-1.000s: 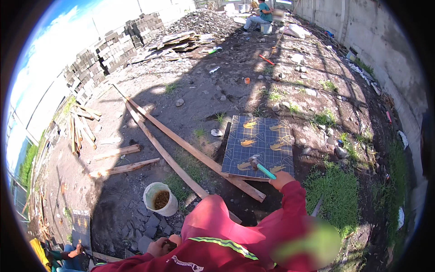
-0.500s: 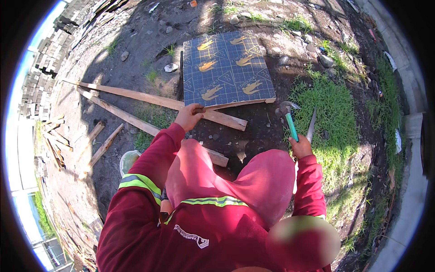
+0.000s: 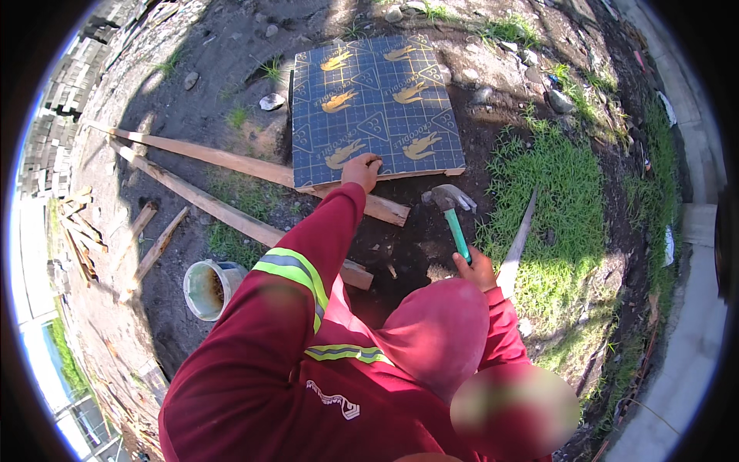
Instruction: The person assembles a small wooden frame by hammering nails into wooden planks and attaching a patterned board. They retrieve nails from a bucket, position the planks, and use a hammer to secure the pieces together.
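A dark blue film-faced plywood panel (image 3: pixel 377 91) with gold printing lies ahead of me, its near edge over a long wooden beam (image 3: pixel 223 157). My left hand (image 3: pixel 360 172) rests at the panel's near edge, its fingers pinched together; whatever is between them is too small to make out. In my right hand (image 3: pixel 476 269) is a claw hammer (image 3: pixel 456 231) with a green handle, gripped low, its metal head raised toward the panel. A handsaw blade (image 3: pixel 519 245) lies on the grass just right of that hand.
A second beam (image 3: pixel 196 194) runs beside the first toward my knees. At my left stand a white bucket (image 3: pixel 205 296) and several short wood pieces (image 3: pixel 82 231). Stones (image 3: pixel 560 102) dot the soil at the far right, and a concrete edge (image 3: pixel 697 254) borders the right side.
My left hand has shifted right along the panel's near edge and onto its top. My right hand has brought the hammer left, nearer the panel. The bucket shows more fully.
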Available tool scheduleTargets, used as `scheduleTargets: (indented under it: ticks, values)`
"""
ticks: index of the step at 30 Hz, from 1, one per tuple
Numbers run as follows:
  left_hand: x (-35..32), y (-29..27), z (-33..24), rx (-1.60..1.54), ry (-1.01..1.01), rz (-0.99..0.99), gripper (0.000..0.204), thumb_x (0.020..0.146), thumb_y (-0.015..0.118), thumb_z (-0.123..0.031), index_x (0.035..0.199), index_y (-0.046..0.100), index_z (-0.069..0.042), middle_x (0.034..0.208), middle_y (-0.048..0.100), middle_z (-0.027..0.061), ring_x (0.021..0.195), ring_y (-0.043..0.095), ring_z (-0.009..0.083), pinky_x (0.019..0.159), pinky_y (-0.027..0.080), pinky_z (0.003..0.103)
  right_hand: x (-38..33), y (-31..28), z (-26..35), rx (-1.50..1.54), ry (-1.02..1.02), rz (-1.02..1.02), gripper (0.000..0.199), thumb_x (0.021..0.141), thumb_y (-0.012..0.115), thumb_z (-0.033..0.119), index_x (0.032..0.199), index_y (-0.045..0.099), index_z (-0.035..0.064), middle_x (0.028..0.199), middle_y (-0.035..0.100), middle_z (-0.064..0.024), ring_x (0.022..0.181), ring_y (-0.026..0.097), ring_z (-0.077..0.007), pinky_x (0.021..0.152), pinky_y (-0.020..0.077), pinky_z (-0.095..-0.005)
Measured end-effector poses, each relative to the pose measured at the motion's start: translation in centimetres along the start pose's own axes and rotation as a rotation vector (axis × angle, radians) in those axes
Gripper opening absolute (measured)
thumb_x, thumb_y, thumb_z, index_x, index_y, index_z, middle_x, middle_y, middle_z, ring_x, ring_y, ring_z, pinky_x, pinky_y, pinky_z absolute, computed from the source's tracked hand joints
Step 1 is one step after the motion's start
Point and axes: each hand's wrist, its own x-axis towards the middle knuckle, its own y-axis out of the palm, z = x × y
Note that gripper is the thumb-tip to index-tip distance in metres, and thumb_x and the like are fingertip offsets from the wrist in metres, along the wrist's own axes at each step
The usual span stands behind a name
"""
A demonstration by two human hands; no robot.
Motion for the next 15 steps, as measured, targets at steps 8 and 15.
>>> scheduleTargets:
  ticks: [8,15]
  values:
    - [-0.5,0.7,0.9,0.072,0.213,-0.065,0.018,0.084,0.065,-0.020,0.095,0.072,-0.007,0.093,0.069,0.0123,0.086,0.065,0.0319,0.076,0.050,0.040,4.8,-0.4,6.7,-0.029,-0.213,-0.005,0.029,0.091,0.062,0.029,0.086,0.055,0.0015,0.062,0.057,-0.0193,0.060,0.059,-0.0396,0.054,0.0419,-0.0441]
    - [-0.7,0.8,0.7,0.178,0.245,-0.083,0.015,0.081,0.067,-0.022,0.090,0.074,-0.012,0.095,0.067,0.0064,0.095,0.061,0.0298,0.083,0.049,0.041,8.9,1.6,9.0,-0.238,-0.125,0.101,0.033,0.092,0.057,0.035,0.089,0.056,0.0020,0.071,0.063,-0.0231,0.072,0.061,-0.0461,0.064,0.0463,-0.0531]
